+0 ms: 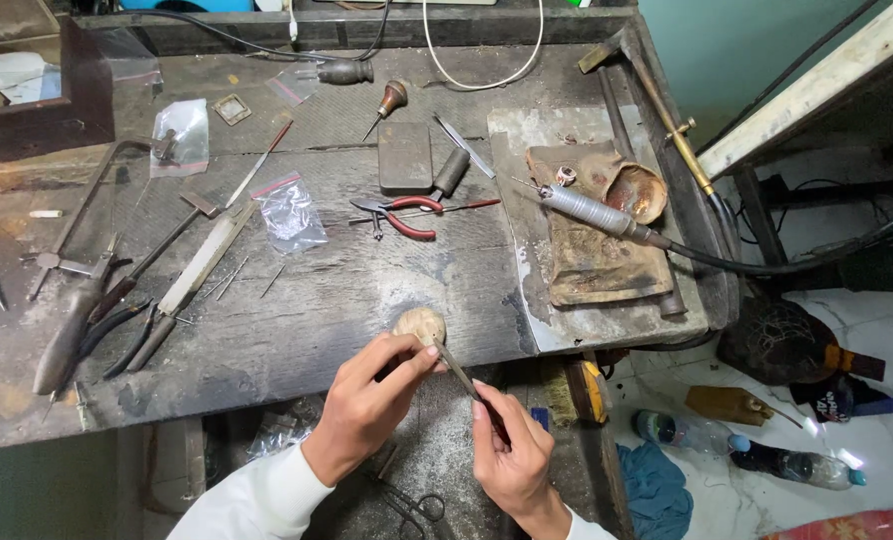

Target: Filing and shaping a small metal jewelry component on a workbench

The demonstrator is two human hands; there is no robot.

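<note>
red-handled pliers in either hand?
No. The red-handled pliers lie on the bench, apart from both hands; the right hand holds a thin file and the left hand pinches near its tip.

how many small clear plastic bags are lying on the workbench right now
3 on the bench: one bag at upper left, one mid-bench left of the red pliers, and a flatter one near the back edge. More may be hidden among the tools.

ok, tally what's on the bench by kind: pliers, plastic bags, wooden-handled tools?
Pliers: 2, red-handled pliers and dark pliers.
Plastic bags: 2, bag and bag.
Wooden-handled tools: 2, graver and tool.
Total: 6.
</note>
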